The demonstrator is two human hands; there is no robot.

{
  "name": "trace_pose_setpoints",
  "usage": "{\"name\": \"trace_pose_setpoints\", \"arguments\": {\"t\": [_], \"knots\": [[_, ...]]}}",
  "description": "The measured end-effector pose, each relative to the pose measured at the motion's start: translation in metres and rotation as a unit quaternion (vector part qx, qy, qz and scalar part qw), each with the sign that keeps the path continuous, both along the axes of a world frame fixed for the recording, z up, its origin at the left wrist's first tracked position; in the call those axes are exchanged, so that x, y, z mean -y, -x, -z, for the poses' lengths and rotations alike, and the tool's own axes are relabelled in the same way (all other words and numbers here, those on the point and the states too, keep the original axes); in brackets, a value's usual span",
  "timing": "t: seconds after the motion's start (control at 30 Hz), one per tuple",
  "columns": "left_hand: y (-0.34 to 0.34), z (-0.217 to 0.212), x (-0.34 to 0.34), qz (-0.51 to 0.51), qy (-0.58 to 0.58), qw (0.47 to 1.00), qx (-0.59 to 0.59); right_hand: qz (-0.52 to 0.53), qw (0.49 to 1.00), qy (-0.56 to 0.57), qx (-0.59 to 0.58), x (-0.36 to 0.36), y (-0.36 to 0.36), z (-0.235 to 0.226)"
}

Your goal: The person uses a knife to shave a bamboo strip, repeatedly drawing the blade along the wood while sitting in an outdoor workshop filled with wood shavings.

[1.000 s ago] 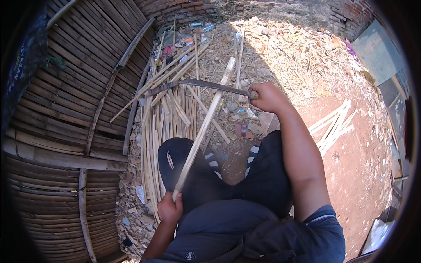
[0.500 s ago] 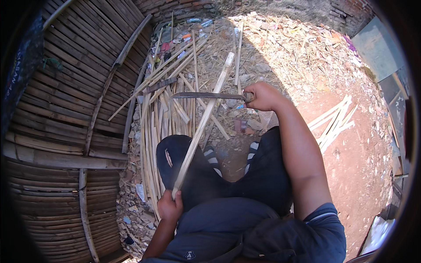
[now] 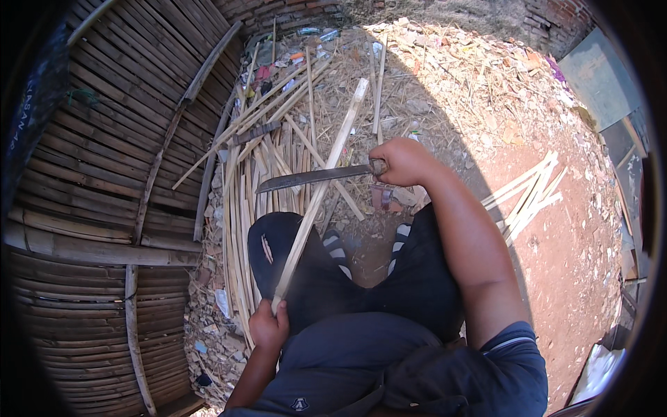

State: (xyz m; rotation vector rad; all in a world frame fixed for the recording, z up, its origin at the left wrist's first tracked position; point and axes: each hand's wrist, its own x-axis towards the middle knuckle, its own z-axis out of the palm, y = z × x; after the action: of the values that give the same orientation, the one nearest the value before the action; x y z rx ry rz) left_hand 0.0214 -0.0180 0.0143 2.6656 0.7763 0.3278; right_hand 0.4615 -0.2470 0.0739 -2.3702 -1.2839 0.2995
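Observation:
My left hand [image 3: 269, 325] is closed round the near end of a pale bamboo strip [image 3: 310, 217], beside my left thigh. From there the strip slants up and away to the right, passing over my left knee. My right hand [image 3: 404, 162] grips the handle of a machete [image 3: 313, 178]. Its long dark blade points left and lies across the strip, around the strip's middle. Whether the edge bites into the bamboo cannot be seen.
Many bamboo strips [image 3: 240, 236] lie beside my left leg, with longer ones [image 3: 278, 101] farther off. Another small pile [image 3: 531, 191] is on sunlit ground at right. A slatted bamboo wall [image 3: 104, 167] stands close on the left. Wood chips and litter cover the far ground.
My right hand has drawn the machete nearer to me and slightly left, with its tip now angled lower. The left hand stays in place, and the strip has barely shifted.

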Motion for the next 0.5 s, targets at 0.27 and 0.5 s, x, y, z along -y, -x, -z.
{"name": "trace_pose_setpoints", "arguments": {"t": [0.27, 0.5], "knots": [[0.000, 0.001, 0.000, 0.000, -0.013, 1.000, -0.011, 0.043, 0.999, 0.022, -0.012, 0.006, -0.004, -0.004], [-0.001, 0.000, 0.000, -0.012, 0.001, 1.000, -0.014, 0.035, 0.999, 0.021, -0.011, -0.001, 0.002, -0.011]]}}
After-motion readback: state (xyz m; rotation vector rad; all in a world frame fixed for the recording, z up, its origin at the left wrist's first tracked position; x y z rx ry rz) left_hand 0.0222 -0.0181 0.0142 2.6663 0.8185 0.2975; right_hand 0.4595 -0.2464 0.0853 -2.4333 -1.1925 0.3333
